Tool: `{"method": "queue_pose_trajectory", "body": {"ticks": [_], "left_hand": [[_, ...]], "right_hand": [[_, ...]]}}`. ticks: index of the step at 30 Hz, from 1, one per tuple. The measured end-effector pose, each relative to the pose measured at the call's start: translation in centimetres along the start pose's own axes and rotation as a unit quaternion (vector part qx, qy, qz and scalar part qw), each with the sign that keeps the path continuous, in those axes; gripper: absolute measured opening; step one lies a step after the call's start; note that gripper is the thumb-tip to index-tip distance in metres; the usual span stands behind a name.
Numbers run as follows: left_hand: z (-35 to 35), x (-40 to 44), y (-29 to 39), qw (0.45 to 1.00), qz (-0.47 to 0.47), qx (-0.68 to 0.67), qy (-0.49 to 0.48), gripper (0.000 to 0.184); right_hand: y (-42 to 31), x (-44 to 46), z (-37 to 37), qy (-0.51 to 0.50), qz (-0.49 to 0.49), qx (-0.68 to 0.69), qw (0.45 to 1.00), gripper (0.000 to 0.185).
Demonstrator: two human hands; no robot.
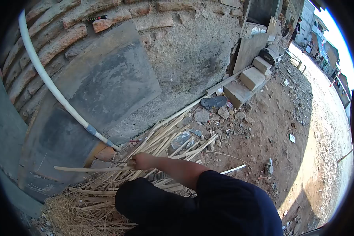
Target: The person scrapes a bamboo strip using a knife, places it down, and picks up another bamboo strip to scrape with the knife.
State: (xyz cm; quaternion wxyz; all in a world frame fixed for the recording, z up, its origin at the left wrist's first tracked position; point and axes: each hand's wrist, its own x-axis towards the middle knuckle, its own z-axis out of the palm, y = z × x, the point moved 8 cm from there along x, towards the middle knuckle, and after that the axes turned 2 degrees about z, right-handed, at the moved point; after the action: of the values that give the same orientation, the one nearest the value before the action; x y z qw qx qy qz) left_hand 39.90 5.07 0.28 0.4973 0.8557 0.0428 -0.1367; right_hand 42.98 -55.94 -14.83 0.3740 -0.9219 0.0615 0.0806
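Note:
My right hand [143, 161] reaches across from the right, beyond a dark-clothed knee [135, 196]. Its fingers are closed around the pale wooden handle of what looks like a knife [129, 162], whose thin dark blade points left. Just below the blade, a long pale bamboo strip [92, 170] lies crosswise, its right end meeting my hand; whether my fingers also touch it I cannot tell. Beneath and around them spreads a heap of split bamboo strips [161, 137], with fine shavings [78, 208] at the lower left. My left hand is out of sight.
A white pipe [53, 86] runs down a brick and plaster wall [185, 51] beside a dark panel [110, 74]. Clear plastic [181, 139] lies among the strips. Beyond are a dark sandal [213, 102], rubble, concrete steps [240, 92] and a sunlit road [326, 137].

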Motion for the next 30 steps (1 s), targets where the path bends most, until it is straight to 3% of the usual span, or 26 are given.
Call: {"method": "queue_pose_trajectory", "body": {"ticks": [1,4,7,8,9,11,14,17,20,23,26,29,30], "left_hand": [[1.7,0.6,1.1,0.998,-0.01,-0.015,-0.055,0.062],[7.2,1.7,6.1,0.98,0.08,0.091,-0.161,0.044],[11.9,2.5,11.3,0.948,0.173,0.205,-0.171,0.041],[13.1,3.5,11.8,0.96,0.147,0.174,-0.165,0.055],[14.4,4.5,12.3,0.97,0.12,0.142,-0.159,0.073],[16.9,3.3,16.6,0.957,0.234,0.17,-0.027,0.067],[18.5,3.2,20.3,0.906,0.386,0.158,0.08,0.065],[18.2,5.3,19.8,0.921,0.386,0.005,0.049,0.054],[16.1,7.0,18.3,0.931,0.355,-0.06,0.053,0.042],[14.6,6.4,18.8,0.941,0.329,-0.043,0.07,0.037],[14.7,5.7,18.5,0.93,0.358,-0.06,0.06,0.029],[10.0,8.6,14.5,0.949,0.297,0.011,0.108,0.03],[8.2,9.0,13.1,0.955,0.272,0.025,0.113,0.032]], "right_hand": [[-2.3,0.8,-1.6,0.034,-0.034,0.021,0.999,0.046],[-11.0,1.3,-7.4,0.106,-0.125,0.088,0.983,0.041],[-20.2,-0.7,-12.5,0.13,-0.189,0.186,0.956,0.037],[-22.9,-0.8,-13.3,0.136,-0.222,0.214,0.942,0.036],[-25.7,-1.5,-14.1,0.132,-0.241,0.262,0.925,0.035],[-30.7,-2.6,-15.1,0.15,-0.287,0.339,0.883,0.033],[-36.7,-3.4,-14.6,0.167,-0.337,0.43,0.82,0.029],[-40.5,-5.2,-14.6,0.12,-0.348,0.555,0.746,0.024],[-42.2,-5.8,-15.7,0.068,-0.337,0.626,0.7,0.021],[-42.8,-6.7,-17.5,0.039,-0.35,0.66,0.663,0.021],[-43.2,-5.9,-18.7,0.089,-0.375,0.678,0.626,0.021],[-42.9,-6.5,-19.9,0.199,-0.36,0.646,0.643,0.025],[-42.3,-6.3,-20.5,0.227,-0.354,0.599,0.682,0.024]]}}
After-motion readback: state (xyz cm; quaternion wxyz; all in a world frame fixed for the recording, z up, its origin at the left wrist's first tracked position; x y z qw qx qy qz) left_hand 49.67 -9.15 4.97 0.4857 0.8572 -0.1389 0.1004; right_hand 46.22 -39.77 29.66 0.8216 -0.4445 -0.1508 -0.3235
